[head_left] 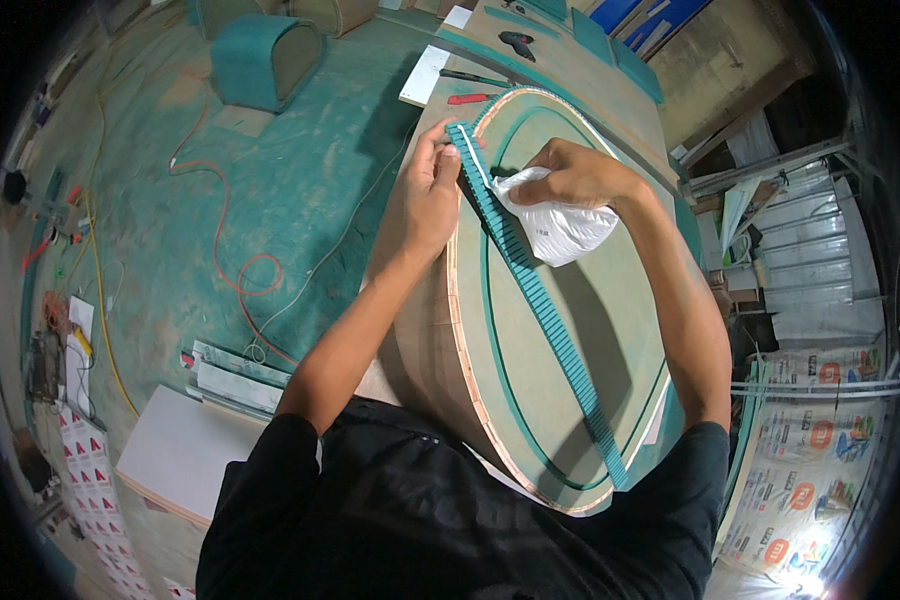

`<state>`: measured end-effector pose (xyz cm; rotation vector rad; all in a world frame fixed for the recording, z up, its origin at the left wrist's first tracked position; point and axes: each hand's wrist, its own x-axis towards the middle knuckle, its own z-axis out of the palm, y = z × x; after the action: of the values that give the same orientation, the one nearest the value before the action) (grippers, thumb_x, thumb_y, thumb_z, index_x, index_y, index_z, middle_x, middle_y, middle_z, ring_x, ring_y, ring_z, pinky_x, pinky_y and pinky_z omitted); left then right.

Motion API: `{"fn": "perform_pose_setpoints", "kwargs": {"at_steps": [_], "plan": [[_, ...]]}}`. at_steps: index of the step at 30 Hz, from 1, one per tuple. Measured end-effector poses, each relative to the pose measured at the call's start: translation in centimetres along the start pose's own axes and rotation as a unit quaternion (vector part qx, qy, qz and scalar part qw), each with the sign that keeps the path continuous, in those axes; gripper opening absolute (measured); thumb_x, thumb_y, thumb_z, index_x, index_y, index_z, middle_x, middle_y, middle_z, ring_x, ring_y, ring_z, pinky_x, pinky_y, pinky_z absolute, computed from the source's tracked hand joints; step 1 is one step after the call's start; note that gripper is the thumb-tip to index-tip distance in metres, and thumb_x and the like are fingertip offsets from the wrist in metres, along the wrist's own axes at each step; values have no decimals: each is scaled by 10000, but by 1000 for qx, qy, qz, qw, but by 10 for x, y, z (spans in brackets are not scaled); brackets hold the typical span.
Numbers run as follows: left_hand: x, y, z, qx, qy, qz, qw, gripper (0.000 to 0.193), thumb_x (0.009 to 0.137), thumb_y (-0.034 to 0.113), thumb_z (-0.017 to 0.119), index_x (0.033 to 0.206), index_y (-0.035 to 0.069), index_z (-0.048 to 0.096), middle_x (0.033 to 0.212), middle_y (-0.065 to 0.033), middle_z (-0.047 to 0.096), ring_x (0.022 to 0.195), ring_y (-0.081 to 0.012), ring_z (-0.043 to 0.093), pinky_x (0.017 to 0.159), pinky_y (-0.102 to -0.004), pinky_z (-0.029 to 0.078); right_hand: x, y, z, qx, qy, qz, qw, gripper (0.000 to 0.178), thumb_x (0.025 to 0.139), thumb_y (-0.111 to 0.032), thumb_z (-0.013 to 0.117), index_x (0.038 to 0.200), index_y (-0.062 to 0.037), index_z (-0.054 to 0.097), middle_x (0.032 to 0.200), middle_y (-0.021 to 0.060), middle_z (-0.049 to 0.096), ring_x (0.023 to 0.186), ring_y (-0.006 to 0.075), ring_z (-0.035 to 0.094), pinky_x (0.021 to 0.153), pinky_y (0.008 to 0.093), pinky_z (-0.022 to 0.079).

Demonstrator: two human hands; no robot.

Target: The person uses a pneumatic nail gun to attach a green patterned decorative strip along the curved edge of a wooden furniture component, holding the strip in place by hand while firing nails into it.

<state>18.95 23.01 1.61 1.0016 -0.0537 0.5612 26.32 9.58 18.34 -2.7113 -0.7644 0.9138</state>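
While gripped, ribbed teal strip (535, 290).

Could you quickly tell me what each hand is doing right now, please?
Left hand: closed, gripping the end of the green notched strip.
Right hand: closed, squeezing a white plastic bag over the strip.
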Motion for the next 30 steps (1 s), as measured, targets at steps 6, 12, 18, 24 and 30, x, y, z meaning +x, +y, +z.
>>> {"fn": "perform_pose_setpoints", "kwargs": {"at_steps": [6,12,18,24,30], "plan": [[1,-2,-1,-19,1,-10,1000,359,1103,163,407,1432,23,431,1238,-156,670,1056,-131,622,965,-289,497,-15,6,9,-20,-28,12,999,394,784,-370,767,935,-6,775,790,93,740,674,191,671,647,338,512],[2,-5,0,-41,7,1,999,366,1097,170,421,1430,18,439,1225,-159,681,1043,-136,627,938,-295,503,-38,8,16,-22,-39,15,999,379,792,-346,754,952,-3,777,801,104,738,687,200,667,664,346,514],[3,-12,-2,5,-6,42,999,370,1095,168,426,1426,4,437,1211,-167,687,1033,-144,627,943,-294,497,-55,23,32,-35,-15,20,999,376,799,-332,747,979,-3,780,830,122,744,735,234,676,710,363,516],[5,-14,-5,3,-9,31,999,360,1097,175,422,1412,1,434,1221,-175,684,1059,-164,639,962,-310,503,-78,40,44,-37,-17,17,999,355,804,-299,738,1003,-9,784,864,157,751,743,254,681,732,370,521],[6,-11,-5,30,-15,27,999,357,1099,170,409,1413,-1,419,1222,-194,680,1076,-182,637,971,-322,497,-103,51,59,-45,-13,38,998,403,786,-324,774,1008,11,780,897,165,756,727,275,689,717,392,537]]}}
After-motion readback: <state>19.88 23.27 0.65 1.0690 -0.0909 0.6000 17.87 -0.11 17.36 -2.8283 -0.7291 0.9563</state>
